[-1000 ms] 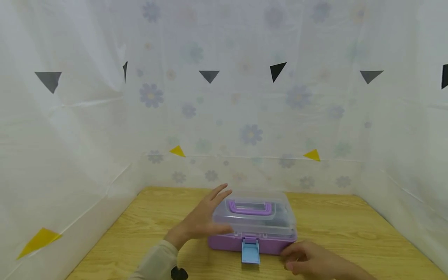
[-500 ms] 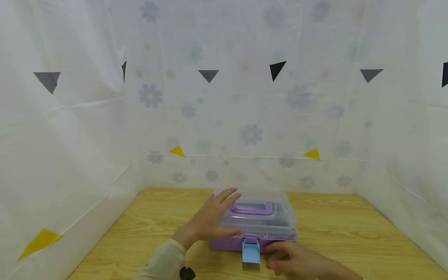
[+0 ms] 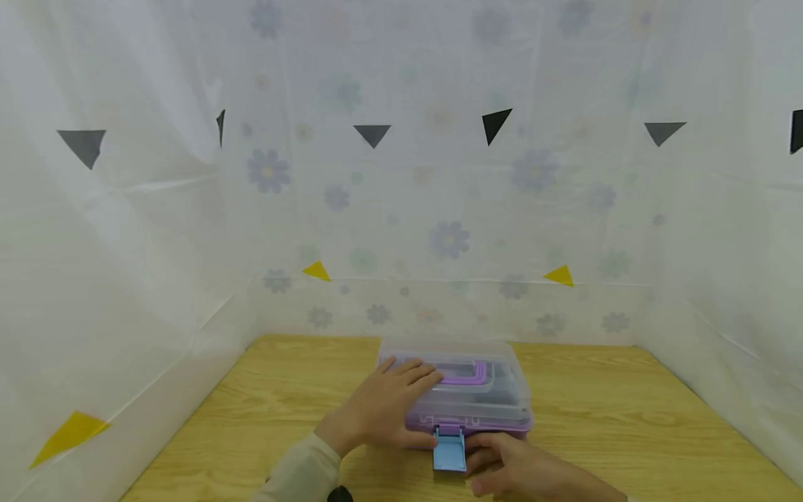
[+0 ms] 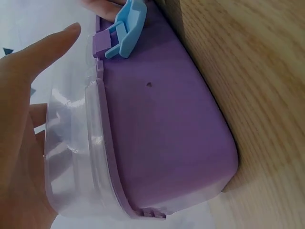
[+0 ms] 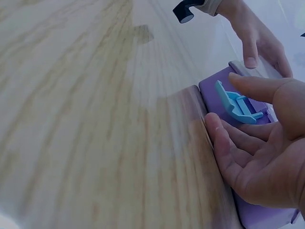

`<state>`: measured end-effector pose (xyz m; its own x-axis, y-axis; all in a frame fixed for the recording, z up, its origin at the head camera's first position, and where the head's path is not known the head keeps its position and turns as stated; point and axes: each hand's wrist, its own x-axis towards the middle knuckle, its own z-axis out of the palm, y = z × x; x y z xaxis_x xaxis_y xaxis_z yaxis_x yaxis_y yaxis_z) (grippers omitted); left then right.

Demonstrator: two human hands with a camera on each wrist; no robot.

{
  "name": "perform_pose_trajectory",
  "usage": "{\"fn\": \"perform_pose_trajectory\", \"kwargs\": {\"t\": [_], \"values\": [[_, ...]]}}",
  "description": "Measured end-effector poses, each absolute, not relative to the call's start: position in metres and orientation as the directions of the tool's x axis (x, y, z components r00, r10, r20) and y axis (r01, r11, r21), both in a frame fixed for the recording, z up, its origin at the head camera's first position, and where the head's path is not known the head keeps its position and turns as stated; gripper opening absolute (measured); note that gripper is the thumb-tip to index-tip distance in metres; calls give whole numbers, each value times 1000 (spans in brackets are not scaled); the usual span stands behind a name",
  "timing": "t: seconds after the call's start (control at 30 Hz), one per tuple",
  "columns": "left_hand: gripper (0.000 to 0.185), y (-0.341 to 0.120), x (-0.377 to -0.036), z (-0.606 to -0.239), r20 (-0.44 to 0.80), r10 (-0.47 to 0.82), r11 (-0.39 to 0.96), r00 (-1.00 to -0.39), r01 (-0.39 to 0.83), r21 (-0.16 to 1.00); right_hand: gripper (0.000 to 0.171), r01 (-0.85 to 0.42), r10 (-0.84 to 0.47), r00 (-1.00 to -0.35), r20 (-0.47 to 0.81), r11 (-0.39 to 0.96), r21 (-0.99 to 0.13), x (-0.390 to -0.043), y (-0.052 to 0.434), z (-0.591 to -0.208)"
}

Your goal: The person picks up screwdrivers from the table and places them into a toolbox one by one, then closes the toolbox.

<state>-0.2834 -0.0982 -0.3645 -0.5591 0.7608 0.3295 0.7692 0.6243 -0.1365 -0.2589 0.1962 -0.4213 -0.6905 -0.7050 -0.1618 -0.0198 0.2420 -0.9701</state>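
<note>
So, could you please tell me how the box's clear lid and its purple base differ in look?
The clear lid is see-through and carries a purple handle; the purple base is opaque and plain. The left hand rests on the lid, while the base sits on the wooden table. Both meet at the blue latch.

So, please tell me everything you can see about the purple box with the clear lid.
The purple box looks like plastic: an opaque purple base, a clear lid closed on top, and a purple handle lying flat in the lid. A light blue latch at the front sticks out, flipped open. The box stands upright on the wooden table. The left hand rests flat on the lid; the right hand is at the front beside the latch.
</note>
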Motion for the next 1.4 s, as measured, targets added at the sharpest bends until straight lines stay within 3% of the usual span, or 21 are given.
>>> {"fn": "perform_pose_trajectory", "kwargs": {"t": [0.27, 0.43, 0.57, 0.83, 1.1, 1.4], "values": [[118, -101, -286, -374, 344, 770, 629, -537, 730, -269, 34, -82, -719, -691, -74, 180, -980, -264, 188, -432], [125, -100, -285, -377, 374, 766, 632, -523, 720, -287, 22, -135, -719, -695, -18, 155, -979, -265, 184, -438], [125, -99, -284, -377, 399, 761, 631, -511, 726, -274, 22, -141, -721, -692, -15, 155, -978, -264, 184, -439], [94, -96, -282, -376, 412, 746, 630, -523, 755, -182, 36, -106, -708, -704, -53, 178, -978, -261, 187, -437], [79, -96, -283, -374, 411, 737, 627, -537, 770, -117, 42, -89, -712, -701, -35, 136, -987, -258, 185, -436], [61, -95, -284, -377, 458, 690, 663, -561, 743, -88, 54, -58, -655, -755, -30, 112, -992, -257, 174, -440]]}}
